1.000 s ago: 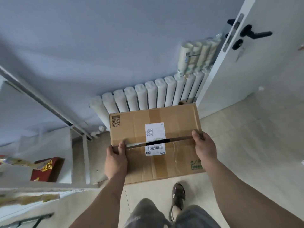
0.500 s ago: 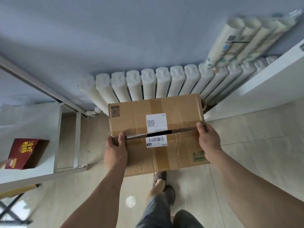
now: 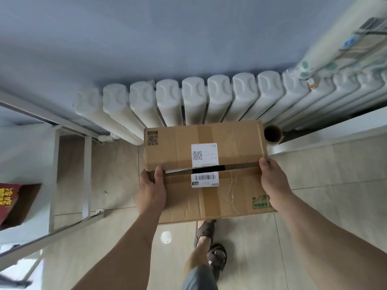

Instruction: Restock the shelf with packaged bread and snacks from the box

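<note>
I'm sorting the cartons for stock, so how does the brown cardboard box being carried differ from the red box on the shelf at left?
The cardboard box is plain brown with white shipping labels and a QR code; the red box carries yellow lettering. The cardboard box is gripped at either end by the left hand and right hand; the red box rests untouched on the white shelf. The cardboard box shows whole; the red box is cut off by the frame edge.

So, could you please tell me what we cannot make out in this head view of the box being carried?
- Contents of the cardboard box: flaps nearly closed, only a dark slit shows.
- Fingers of the left hand and right hand: wrapped round the box's sides.
- Red package: cut by the left edge, print blurred.
- Shipping label: text too small.
</note>
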